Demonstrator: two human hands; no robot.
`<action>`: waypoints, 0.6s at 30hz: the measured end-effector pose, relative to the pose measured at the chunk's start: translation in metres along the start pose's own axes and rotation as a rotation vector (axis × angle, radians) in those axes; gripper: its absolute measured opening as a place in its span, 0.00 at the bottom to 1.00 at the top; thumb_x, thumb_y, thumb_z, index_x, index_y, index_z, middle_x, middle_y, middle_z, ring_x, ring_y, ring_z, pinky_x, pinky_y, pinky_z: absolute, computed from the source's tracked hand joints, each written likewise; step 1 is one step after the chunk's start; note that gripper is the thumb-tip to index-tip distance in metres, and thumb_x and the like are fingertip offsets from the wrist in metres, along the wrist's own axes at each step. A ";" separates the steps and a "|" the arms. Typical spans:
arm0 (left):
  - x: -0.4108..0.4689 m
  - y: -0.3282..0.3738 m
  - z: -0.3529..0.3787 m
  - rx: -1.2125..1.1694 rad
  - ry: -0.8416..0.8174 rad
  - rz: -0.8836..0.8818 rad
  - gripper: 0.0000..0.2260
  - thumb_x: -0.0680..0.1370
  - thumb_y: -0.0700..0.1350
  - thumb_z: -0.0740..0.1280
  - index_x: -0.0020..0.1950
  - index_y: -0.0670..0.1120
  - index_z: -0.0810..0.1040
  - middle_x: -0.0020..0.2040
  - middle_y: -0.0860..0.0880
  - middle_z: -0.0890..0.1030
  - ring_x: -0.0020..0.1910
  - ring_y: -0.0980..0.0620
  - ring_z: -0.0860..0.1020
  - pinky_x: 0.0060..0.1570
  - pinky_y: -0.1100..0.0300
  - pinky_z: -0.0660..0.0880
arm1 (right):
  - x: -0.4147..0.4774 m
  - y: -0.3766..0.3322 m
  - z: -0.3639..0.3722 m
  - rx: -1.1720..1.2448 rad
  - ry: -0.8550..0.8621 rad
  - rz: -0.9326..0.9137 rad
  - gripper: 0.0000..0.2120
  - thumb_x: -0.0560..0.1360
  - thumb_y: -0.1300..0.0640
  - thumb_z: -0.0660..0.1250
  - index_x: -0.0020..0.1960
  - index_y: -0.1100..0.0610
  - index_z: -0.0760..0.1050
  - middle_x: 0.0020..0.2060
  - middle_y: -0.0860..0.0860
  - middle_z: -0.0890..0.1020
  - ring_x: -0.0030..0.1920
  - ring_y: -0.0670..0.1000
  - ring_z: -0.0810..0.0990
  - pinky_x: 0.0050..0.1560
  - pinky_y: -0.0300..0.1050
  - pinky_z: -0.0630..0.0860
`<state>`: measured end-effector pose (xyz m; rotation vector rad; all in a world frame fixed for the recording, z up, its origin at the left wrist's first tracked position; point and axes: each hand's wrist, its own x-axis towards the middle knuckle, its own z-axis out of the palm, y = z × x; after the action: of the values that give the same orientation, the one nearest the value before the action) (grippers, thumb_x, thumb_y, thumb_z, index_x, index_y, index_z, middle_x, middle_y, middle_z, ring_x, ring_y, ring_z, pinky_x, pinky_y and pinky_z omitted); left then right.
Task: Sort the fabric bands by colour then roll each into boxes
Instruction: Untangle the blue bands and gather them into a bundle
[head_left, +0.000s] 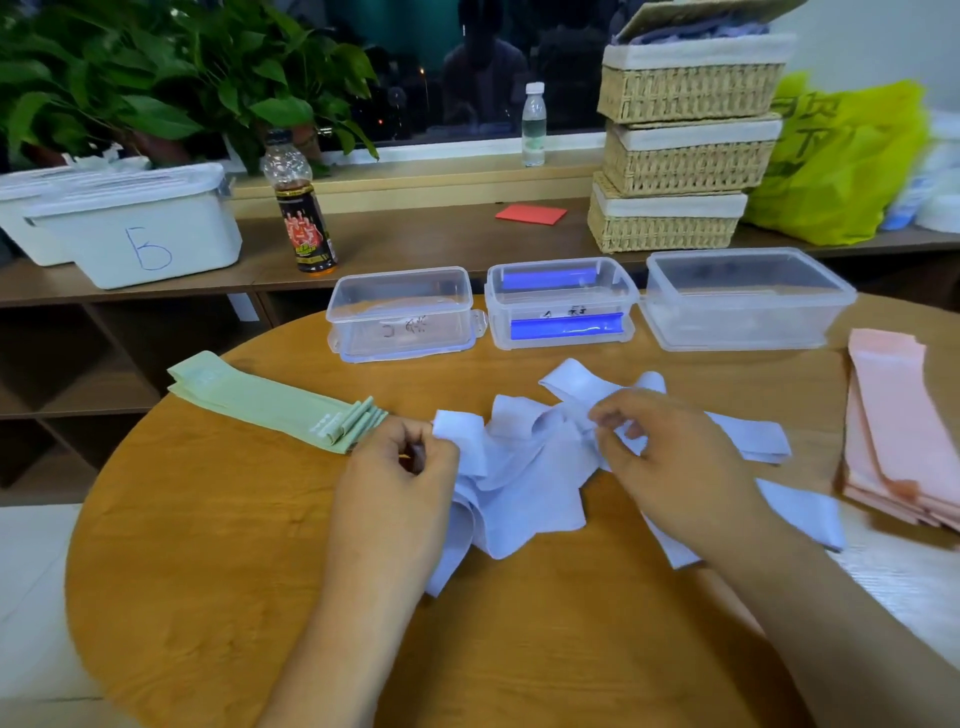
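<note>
Got a tangled heap of pale blue fabric bands sitting mid round wooden worktop. Pinching one band end with the left hand and another fold with the right hand, fingers curled on both. Flat stack of green fabric bands off left, pink fabric bands piled right, row of clear plastic boxes behind.

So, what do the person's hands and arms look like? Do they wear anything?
Both are bare: the left hand and right hand have no gloves, no ring shows on the fingers, and the forearms show no sleeve, watch or bracelet within the frame.
</note>
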<state>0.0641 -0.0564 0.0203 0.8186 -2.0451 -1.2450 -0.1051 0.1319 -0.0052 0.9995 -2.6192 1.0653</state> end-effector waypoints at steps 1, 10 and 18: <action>0.000 0.000 0.002 0.021 0.002 0.006 0.05 0.78 0.46 0.68 0.43 0.50 0.80 0.30 0.56 0.75 0.27 0.57 0.69 0.25 0.66 0.64 | 0.000 0.010 -0.001 -0.065 -0.008 0.023 0.08 0.80 0.53 0.69 0.54 0.40 0.80 0.49 0.37 0.82 0.50 0.43 0.80 0.46 0.44 0.77; -0.006 0.003 0.010 0.083 0.032 0.088 0.11 0.81 0.41 0.65 0.57 0.58 0.74 0.40 0.55 0.79 0.34 0.53 0.77 0.28 0.63 0.69 | -0.016 0.036 -0.048 -0.044 -0.226 0.090 0.08 0.75 0.52 0.72 0.50 0.39 0.77 0.46 0.40 0.80 0.45 0.43 0.80 0.49 0.50 0.80; -0.013 0.004 0.020 0.138 -0.045 0.161 0.13 0.82 0.36 0.62 0.47 0.54 0.77 0.43 0.50 0.76 0.34 0.56 0.72 0.33 0.67 0.67 | -0.030 0.043 -0.077 -0.120 -0.627 -0.125 0.15 0.72 0.54 0.72 0.53 0.35 0.80 0.54 0.34 0.81 0.57 0.40 0.79 0.56 0.38 0.76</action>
<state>0.0559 -0.0344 0.0144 0.6767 -2.2053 -1.0525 -0.1178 0.2218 0.0162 1.6602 -2.9727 0.6234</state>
